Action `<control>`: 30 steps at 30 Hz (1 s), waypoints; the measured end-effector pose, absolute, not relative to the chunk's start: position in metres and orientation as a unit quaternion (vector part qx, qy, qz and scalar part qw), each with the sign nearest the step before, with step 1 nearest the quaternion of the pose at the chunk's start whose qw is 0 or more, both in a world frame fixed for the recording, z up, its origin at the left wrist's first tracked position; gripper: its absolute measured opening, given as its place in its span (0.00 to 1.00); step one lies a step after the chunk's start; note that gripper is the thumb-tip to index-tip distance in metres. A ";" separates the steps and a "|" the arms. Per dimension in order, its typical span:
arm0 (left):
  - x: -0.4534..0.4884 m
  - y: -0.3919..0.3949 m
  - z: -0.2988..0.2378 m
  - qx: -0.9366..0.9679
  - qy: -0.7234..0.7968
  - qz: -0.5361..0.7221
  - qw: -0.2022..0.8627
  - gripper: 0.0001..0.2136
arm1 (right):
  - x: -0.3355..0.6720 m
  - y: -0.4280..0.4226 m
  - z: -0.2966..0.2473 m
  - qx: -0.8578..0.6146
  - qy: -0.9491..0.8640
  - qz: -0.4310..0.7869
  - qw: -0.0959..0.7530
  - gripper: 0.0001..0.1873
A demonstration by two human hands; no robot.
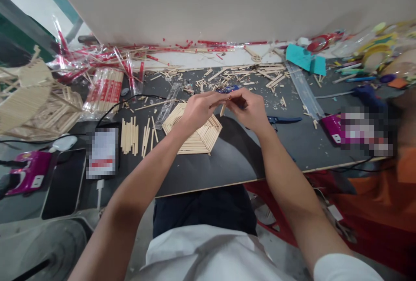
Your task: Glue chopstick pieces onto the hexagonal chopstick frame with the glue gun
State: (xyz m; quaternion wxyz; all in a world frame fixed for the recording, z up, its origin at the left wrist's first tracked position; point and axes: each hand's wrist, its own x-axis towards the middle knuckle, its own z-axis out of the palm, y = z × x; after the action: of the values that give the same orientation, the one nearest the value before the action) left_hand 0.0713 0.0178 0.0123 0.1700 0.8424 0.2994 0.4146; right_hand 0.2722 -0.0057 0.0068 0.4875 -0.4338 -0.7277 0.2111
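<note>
My left hand (pixel 201 107) and my right hand (pixel 248 104) meet at the fingertips above the table, both closed in a pinch. A short wooden stick (pixel 222 109) pokes down between them; its upper end is hidden by the fingers. Below and partly behind my left hand lies a hexagonal panel (pixel 198 142) built from rows of thin sticks. Just beyond the fingertips is a blue object (pixel 230 88), mostly covered. A clear ruler (pixel 167 110) rests at the panel's left, near cut sticks (pixel 130 136) laid side by side.
Stick scraps (pixel 243 71) litter the back. Packaged chopsticks (pixel 103 88) and a stick-built model (pixel 35 99) stand left. Two phones (pixel 63 183) lie at front left. Dark-handled pliers or cutters (pixel 284 120) and a blue glue gun (pixel 368 97) lie right. A person (pixel 403 112) is at far right.
</note>
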 end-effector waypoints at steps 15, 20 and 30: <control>0.081 0.018 0.013 0.861 0.306 0.390 0.114 0.10 | 0.277 0.000 0.004 -0.405 -0.690 0.321 0.507 0.21; 0.084 0.016 0.013 0.856 0.301 0.403 0.118 0.12 | 0.277 0.001 0.003 -0.396 -0.687 0.325 0.515 0.20; 0.081 0.023 0.012 0.834 0.307 0.419 0.184 0.06 | 0.284 0.003 -0.003 -0.406 -0.683 0.369 0.482 0.16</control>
State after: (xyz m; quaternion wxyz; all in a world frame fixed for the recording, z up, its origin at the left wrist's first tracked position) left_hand 0.0805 0.0228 0.0118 0.1840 0.8344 0.3074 0.4189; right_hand 0.2836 0.0030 -0.0027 0.4823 -0.4056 -0.6831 0.3692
